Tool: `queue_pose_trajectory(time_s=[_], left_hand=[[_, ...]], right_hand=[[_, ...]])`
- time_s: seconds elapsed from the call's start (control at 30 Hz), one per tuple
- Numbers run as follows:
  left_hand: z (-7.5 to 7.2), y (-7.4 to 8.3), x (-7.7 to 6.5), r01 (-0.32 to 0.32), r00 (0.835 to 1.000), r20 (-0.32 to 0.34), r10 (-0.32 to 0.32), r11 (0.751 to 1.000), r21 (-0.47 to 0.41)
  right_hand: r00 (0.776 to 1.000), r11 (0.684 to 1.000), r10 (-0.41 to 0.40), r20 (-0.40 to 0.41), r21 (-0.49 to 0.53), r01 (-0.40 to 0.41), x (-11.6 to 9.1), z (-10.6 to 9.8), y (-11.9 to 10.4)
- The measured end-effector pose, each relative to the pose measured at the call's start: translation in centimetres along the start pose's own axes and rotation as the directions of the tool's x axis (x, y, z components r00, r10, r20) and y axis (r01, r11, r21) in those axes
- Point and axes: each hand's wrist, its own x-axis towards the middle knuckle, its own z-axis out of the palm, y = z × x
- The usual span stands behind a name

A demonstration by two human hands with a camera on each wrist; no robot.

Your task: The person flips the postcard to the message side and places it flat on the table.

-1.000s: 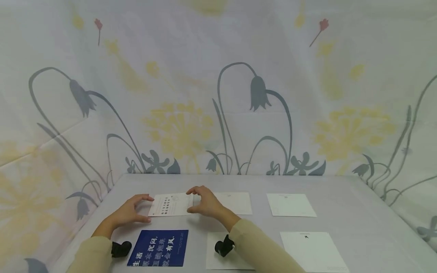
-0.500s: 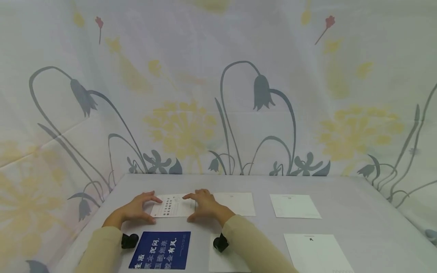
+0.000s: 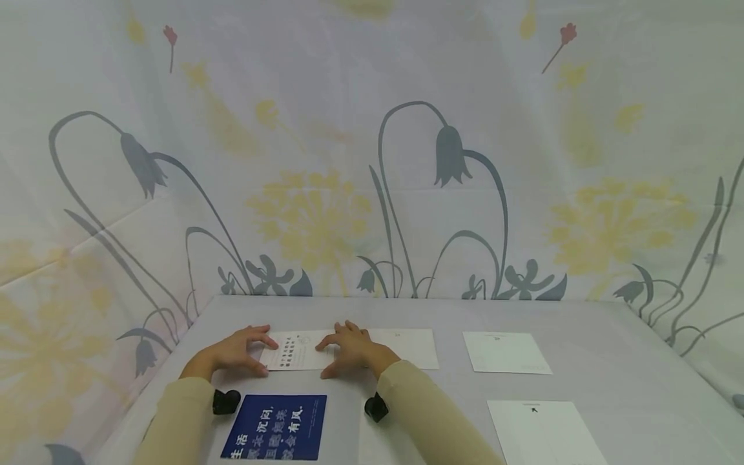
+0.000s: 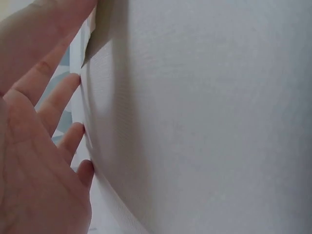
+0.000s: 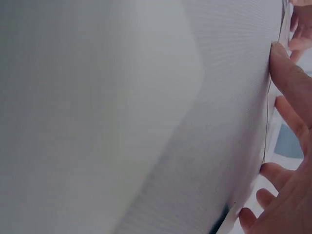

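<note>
A white card (image 3: 296, 352) printed with dark characters lies flat at the back left of the table, between the two hands. My left hand (image 3: 238, 352) is at its left end, thumb and forefinger spread close to that edge. In the left wrist view its other fingertips (image 4: 73, 80) rest on the tabletop. My right hand (image 3: 357, 352) covers the card's right end, a finger over its face and the thumb by its front corner. Part of another white card (image 3: 407, 345) shows behind the right hand.
A blue card with white characters (image 3: 281, 426) lies in front of the left hand. White cards lie at the right, one at the back (image 3: 506, 352) and one nearer (image 3: 543, 433). Another (image 3: 378, 442) is partly under the right sleeve. A flowered cloth (image 3: 372, 161) hangs behind.
My left hand has moved right, closer to the printed card's left edge. The right forefinger has shifted left from the card's right edge onto its face. The view has shifted slightly.
</note>
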Motion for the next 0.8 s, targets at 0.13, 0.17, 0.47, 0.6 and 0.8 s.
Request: queue_pose_trajectory(time_s=[0.13,0.17,0.47,0.6,0.8], left_hand=[[0.0,0.1,0.0,0.000,1.000,-0.012,0.000,1.000,-0.013],[0.0,0.1,0.0,-0.002,1.000,-0.015,0.001,1.000,-0.019],[0.2,0.0,0.4,-0.020,0.999,-0.038,0.022,0.998,0.053],[0.2,0.3,0.8,0.001,1.000,-0.027,0.003,0.994,0.113],[-0.1,0.9,1.3,0.094,0.996,-0.008,-0.093,0.987,0.134]], right_hand=[[1.000,1.000,0.006,0.001,0.009,-0.006,0.0,0.0,0.1],[1.000,1.000,0.007,0.002,0.006,-0.007,0.0,0.0,0.0],[1.000,0.999,-0.007,-0.030,-0.042,0.005,0.1,-0.3,-0.6],[0.999,1.000,0.012,-0.036,-0.020,-0.012,0.2,-0.2,-0.6],[0.999,1.000,0.012,-0.046,0.000,-0.012,0.2,-0.2,-0.5]])
